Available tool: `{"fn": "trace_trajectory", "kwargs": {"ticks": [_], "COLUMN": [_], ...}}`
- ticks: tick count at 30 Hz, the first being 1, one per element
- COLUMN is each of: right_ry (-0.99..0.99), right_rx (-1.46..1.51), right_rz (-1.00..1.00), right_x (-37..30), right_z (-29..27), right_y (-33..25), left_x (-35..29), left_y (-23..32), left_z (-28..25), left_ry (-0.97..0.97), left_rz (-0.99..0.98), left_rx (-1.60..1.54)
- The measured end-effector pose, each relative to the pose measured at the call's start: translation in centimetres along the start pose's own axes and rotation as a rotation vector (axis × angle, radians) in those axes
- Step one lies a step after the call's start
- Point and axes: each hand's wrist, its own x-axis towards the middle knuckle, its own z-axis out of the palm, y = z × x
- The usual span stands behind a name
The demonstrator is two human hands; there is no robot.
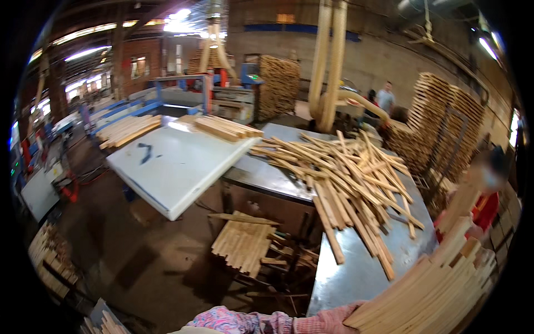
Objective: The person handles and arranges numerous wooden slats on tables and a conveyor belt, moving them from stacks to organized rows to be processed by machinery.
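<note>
My left arm in a pink and blue patterned sleeve crosses the lower edge. My left hand, in a pinkish glove, grips the near left end of a large bundle of wooden slats. Its fingers are mostly hidden behind the wood. The slats lie side by side at the lower right, close to me, with uneven far ends. My right hand is not in view. Beyond the bundle, a metal-topped table bears a loose, crisscrossed heap of wooden strips.
A white-topped table stands left of the heap, with slat stacks along its back. More slats lie low below the tables. A person in red is at the right. Tall wood stacks and ducts rise behind.
</note>
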Motion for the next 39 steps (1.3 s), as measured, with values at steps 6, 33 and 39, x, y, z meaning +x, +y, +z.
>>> {"fn": "trace_trajectory", "kwargs": {"ticks": [6, 33, 39], "right_ry": [-0.435, -1.535, -1.267], "right_rx": [0.141, 0.262, -0.185], "right_rz": [-0.183, 0.009, -0.251], "right_x": [-4.8, -68.7, -74.0], "right_z": [16.2, 75.4, 86.3], "right_y": [-9.1, -51.5, -53.2], "left_x": [-12.7, -61.6, -63.4], "left_y": [2.7, 14.0, 15.7], "left_z": [-10.9, -78.1, -95.8], "left_ry": [0.264, 1.103, 0.94], "left_rz": [0.233, 0.222, 0.106], "left_rx": [-0.098, 0.131, 0.286]}}
